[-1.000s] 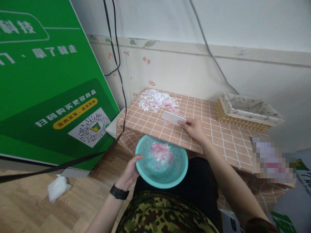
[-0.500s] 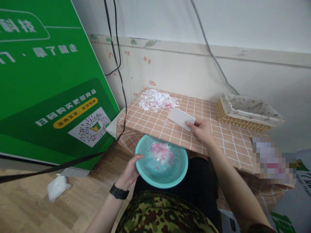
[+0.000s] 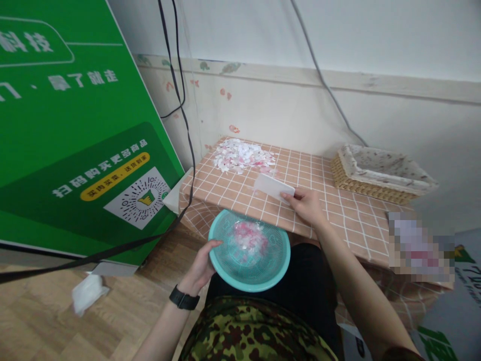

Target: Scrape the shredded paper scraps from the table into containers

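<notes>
My left hand (image 3: 204, 263) grips the left rim of a turquoise plastic colander (image 3: 276, 273), held just below the table's front edge. White and pink scraps (image 3: 248, 239) lie in the bottom of the colander. In my right hand (image 3: 306, 203) is a flat white card-like scraper (image 3: 271, 186), pinched at its right end and tilted low over the checked tablecloth. Beyond the scraper, a heap of white and pink paper-like scraps (image 3: 242, 155) sits at the back left of the table, with a few loose bits nearer the scraper.
A cloth-lined wicker basket (image 3: 376, 184) stands at the table's back right. The brown checked tablecloth (image 3: 361, 228) drapes over the front edge. A green cabinet (image 3: 75, 125) is on the left, a black strap (image 3: 190, 150) hanging before it. A white plastic bag (image 3: 89, 293) lies on the floor.
My right hand has drawn the scraper slightly left and toward the table's front edge. The left hand and colander have stayed in place.
</notes>
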The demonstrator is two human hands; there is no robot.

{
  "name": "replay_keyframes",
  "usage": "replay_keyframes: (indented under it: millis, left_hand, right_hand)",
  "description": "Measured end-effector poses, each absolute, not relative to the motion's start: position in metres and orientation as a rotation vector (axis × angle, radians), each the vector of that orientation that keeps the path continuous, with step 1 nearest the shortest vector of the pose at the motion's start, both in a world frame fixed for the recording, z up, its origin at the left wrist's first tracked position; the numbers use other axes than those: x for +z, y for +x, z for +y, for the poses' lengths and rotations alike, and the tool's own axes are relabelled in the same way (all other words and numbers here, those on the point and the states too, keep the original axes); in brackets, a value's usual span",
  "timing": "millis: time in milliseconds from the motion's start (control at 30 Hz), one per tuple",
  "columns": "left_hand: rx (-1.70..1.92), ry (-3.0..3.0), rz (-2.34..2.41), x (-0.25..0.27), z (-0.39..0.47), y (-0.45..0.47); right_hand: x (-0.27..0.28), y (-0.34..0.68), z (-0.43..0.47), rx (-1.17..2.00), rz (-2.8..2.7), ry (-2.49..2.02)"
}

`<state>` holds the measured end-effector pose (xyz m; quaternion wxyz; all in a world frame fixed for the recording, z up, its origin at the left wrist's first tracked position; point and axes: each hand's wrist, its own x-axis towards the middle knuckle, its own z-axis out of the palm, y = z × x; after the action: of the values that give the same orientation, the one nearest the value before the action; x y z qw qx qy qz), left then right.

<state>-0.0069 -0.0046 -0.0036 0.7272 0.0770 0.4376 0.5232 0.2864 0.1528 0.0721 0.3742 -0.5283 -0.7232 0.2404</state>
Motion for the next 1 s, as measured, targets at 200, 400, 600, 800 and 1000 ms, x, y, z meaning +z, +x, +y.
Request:
replay_keyframes:
  millis: [200,400,600,800,1000]
  left_hand:
    - [1.150,0.172,0.979,0.001,-0.004,-0.005]
    - [1.141,0.172,0.965,0.001,-0.005,-0.005]
    - [1.132,0.189,0.950,-0.003,-0.005,-0.008]
    - [1.136,0.194,0.975,-0.004,-0.005,-0.007]
    - [1.140,0.195,0.964,-0.002,-0.004,-0.008]
  right_hand:
    - [0.079,0.294,0.152,0.679,-1.861,-1.335]
    - [0.080,0.293,0.158,0.574,-1.893,-1.372]
    - [0.080,0.281,0.159,0.560,-1.885,-1.351]
    - [0.081,0.269,0.165,0.587,-1.921,-1.354]
    - [0.076,0.275,0.171,0.659,-1.942,-1.334]
